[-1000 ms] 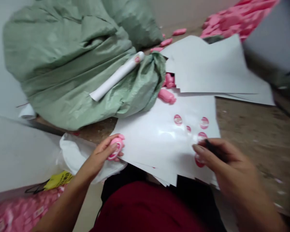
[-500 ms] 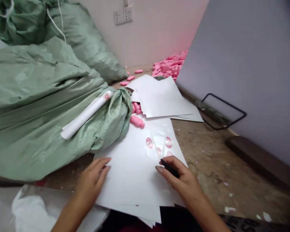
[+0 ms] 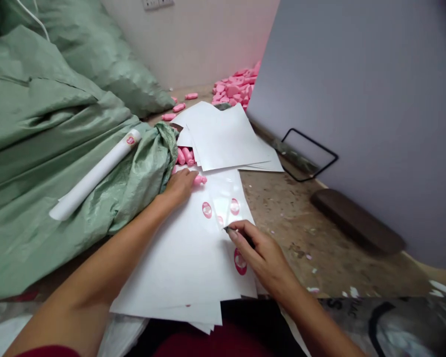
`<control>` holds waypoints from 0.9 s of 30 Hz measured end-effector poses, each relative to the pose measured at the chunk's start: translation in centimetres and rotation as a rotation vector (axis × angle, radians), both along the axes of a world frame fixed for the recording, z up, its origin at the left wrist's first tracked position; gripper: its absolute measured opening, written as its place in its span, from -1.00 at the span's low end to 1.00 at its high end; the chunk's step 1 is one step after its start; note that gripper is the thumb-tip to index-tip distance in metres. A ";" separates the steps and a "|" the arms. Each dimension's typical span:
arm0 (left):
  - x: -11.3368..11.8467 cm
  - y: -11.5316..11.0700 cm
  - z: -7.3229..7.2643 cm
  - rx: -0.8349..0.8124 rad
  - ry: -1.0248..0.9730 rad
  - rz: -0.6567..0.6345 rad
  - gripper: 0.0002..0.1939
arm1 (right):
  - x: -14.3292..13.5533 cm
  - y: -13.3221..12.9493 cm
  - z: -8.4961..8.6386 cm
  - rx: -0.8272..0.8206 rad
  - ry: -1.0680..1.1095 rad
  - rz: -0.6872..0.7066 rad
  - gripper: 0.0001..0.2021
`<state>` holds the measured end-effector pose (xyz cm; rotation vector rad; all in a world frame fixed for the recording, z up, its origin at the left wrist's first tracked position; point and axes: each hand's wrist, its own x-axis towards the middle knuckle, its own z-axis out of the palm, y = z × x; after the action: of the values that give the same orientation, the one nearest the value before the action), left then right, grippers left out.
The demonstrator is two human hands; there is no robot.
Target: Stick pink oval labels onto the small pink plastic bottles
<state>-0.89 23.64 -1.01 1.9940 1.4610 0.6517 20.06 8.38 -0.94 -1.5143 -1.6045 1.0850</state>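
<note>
Since the earlier frame, L hand (image 3: 180, 187) has gone from the near L part of the white sheet (image 3: 178, 258) up to its far end, by the mouth of the green sack (image 3: 59, 173). Fingers are bent over a pink piece (image 3: 199, 180), knobbed end sticking out past them; can't tell if they're closed on it, as the back of the hand hides the rest.

R hand (image 3: 254, 245) still has the black tool (image 3: 229, 230) pinched narrow btwn thumb & index, tip pointing L just above the sheet, nr the small sticker (image 3: 220, 220). More red-&-white oval stickers on the sheet: one (image 3: 207, 209) to the L, one (image 3: 235, 207) farther up on the R, one (image 3: 240, 261) lower down, beside R hand.

Couple more pink bits (image 3: 186, 156) sit btwn the sack mouth & the loose papers (image 3: 226, 141), which overlap at the sheet's far end. Paper roll (image 3: 92, 176) lies slantwise on the sack. Bigger pink pile (image 3: 234, 89) at the back, nr the wall. R side: grey panel (image 3: 319, 89) w/ a black wire loop (image 3: 332, 166) & a brown block (image 3: 357, 220) at its foot, on the scuffed tabletop (image 3: 278, 208).
</note>
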 end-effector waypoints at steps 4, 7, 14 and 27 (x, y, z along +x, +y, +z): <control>-0.4 -5.7 0.6 -0.020 0.084 -0.051 -0.75 | 0.2 3.9 -0.3 0.120 -0.219 0.018 -0.79; -1.0 -8.9 0.4 -0.038 0.102 -0.133 -0.78 | -0.2 6.7 -0.9 0.185 -0.366 0.070 -0.82; -1.3 -8.5 -0.3 -0.048 0.339 -0.396 -0.55 | -1.5 9.4 -3.0 0.234 -0.512 0.133 -0.87; -1.1 -8.3 -0.7 -0.106 0.396 -0.363 -0.42 | -1.9 8.7 -3.3 0.412 -0.668 0.162 -0.86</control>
<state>-1.98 15.35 -1.68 2.3098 1.2556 0.0232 18.12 17.08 -4.26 -1.5551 -2.2575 0.2733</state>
